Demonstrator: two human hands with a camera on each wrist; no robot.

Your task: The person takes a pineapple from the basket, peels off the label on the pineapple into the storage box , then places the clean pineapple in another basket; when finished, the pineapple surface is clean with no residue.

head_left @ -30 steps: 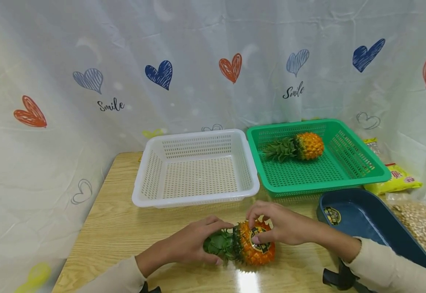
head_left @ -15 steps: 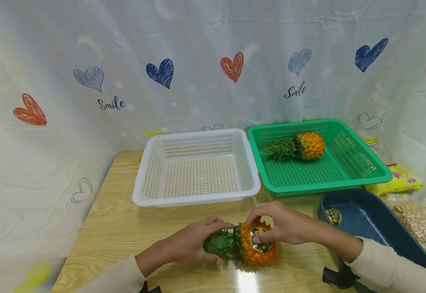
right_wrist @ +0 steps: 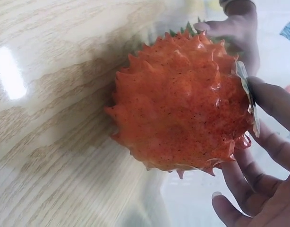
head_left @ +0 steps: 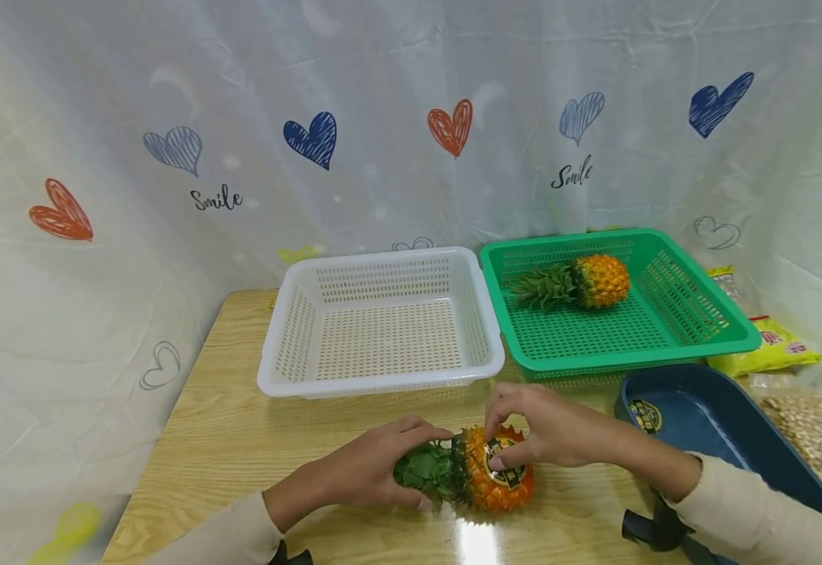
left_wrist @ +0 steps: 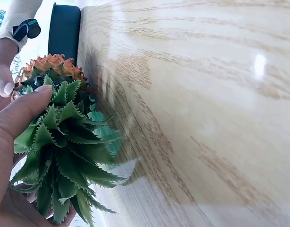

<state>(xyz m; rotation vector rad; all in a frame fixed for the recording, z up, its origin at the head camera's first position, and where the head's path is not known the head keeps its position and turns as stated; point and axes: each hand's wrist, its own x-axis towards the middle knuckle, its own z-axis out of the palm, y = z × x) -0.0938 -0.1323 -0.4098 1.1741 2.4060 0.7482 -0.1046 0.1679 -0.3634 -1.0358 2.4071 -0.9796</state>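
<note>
A small orange pineapple (head_left: 484, 490) lies on its side on the wooden table, leafy crown to the left. My left hand (head_left: 375, 467) grips the crown, thumb and fingers around the green leaves (left_wrist: 64, 151). On the fruit's upper side is a black and gold label (head_left: 513, 476); the thumb of my right hand (head_left: 552, 428) presses on it, with the fingertips at the fruit's far side. In the right wrist view the label (right_wrist: 249, 94) stands partly off the orange skin (right_wrist: 178, 104), beside my thumb.
Behind stand a white basket (head_left: 382, 386) and, to its right, a green basket (head_left: 637, 357) holding another pineapple (head_left: 601, 281). At right are a dark blue tray (head_left: 714, 424) with a similar label on it, a yellow packet (head_left: 764, 349) and a clear bag (head_left: 816, 431) of pale pieces.
The fingertips of my right hand have shifted slightly along the fruit's far side, while its thumb stays at the label. My left hand keeps its grip on the crown.
</note>
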